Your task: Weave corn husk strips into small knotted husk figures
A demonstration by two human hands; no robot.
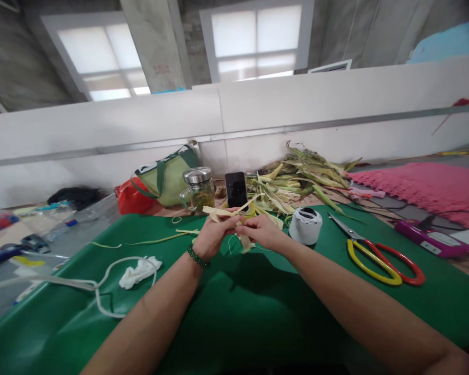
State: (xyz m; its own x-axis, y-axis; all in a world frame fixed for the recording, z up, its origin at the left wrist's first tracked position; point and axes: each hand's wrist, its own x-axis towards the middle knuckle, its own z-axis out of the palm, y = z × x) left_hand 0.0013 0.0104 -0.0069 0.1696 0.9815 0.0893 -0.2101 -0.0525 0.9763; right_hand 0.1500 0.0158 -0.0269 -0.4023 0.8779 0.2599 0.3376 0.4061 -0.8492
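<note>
My left hand [214,234], with a green beaded bracelet [197,257] at the wrist, is closed on pale strips of corn husk [219,212]. Beside it my right hand [263,232] pinches the same husk, and the fingertips of both hands meet. Loose husk ends stick out to the left, up and below the fingers. A thin pale thread [230,244] hangs near the hands. Right of my right hand stands a spool of white thread [305,226]. Farther right lie open scissors [371,255] with yellow and red handles.
Behind my hands stand a phone [236,189], a lidded glass mug [198,192] and a pile of corn husks [300,174]. A white cable [101,286] and crumpled tissue [140,272] lie left on the green mat [250,323]. Pink fabric [430,187] and a purple device [433,238] are at right.
</note>
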